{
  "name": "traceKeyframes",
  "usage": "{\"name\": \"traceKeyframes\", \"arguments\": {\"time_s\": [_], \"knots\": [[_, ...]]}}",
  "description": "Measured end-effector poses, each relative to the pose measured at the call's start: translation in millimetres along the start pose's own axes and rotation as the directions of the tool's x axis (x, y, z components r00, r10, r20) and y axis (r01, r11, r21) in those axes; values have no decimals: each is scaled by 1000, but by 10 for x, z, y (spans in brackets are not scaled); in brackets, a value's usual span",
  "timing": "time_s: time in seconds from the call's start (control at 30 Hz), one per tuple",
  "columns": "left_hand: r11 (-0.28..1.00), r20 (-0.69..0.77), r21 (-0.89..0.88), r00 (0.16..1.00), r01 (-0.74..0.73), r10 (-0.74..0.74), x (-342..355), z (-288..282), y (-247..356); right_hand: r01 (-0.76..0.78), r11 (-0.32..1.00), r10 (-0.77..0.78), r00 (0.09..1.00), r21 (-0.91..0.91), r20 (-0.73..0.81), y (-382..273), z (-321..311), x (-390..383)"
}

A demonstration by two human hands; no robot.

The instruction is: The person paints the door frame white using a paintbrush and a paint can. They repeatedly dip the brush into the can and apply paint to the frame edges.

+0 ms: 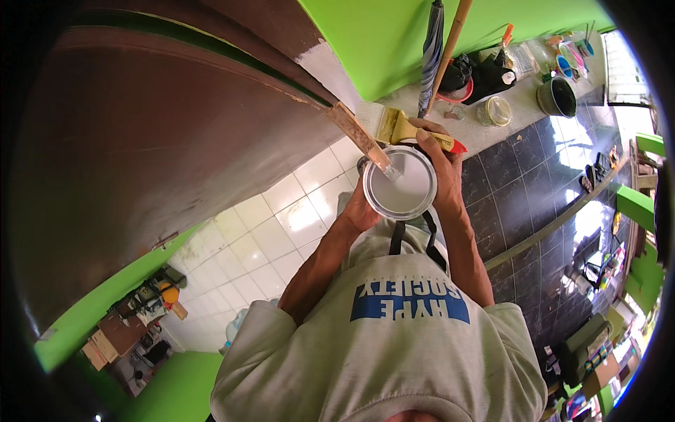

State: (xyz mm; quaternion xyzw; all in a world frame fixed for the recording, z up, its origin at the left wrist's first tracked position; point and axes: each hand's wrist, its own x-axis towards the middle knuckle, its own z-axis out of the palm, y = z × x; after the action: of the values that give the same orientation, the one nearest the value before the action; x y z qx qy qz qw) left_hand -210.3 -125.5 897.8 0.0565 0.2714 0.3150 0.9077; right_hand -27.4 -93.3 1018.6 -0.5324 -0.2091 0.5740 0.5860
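Note:
A round can of white paint is held in front of my chest, its open top facing up. My left hand is wrapped round the can's left side. On the other side, my right hand grips the can and also a paintbrush. The brush lies across the far side of the rim, its bristles to the left and its red handle tip to the right. A flat brown wooden strip slants over the can's far left rim, its whitish end above or in the paint; which, I cannot tell.
A large brown door fills the left side. An umbrella and a bamboo pole lean on the green wall. A clear tub and a dark bucket stand on the ledge. Dark tiles cover the floor at right.

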Motion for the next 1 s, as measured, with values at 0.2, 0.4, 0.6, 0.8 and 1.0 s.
{"name": "traceKeyframes", "arguments": {"time_s": [0.2,0.4,0.6,0.8,1.0], "knots": [[979,172,-175,983,101,-71,-42,284,309,68,998,-67,997,17,-46,-36,91,137],[975,199,-139,970,171,-142,84,72,437,118,991,-120,993,-70,-22,-90,128,237],[938,287,-300,954,176,-87,386,352,364,64,996,-67,997,57,40,-184,-39,501],[907,303,-406,953,107,23,778,677,218,425,863,-378,902,-274,207,-261,-334,809],[835,321,-547,935,54,150,1294,725,40,58,974,-63,998,217,12,-535,-482,1184]]}}
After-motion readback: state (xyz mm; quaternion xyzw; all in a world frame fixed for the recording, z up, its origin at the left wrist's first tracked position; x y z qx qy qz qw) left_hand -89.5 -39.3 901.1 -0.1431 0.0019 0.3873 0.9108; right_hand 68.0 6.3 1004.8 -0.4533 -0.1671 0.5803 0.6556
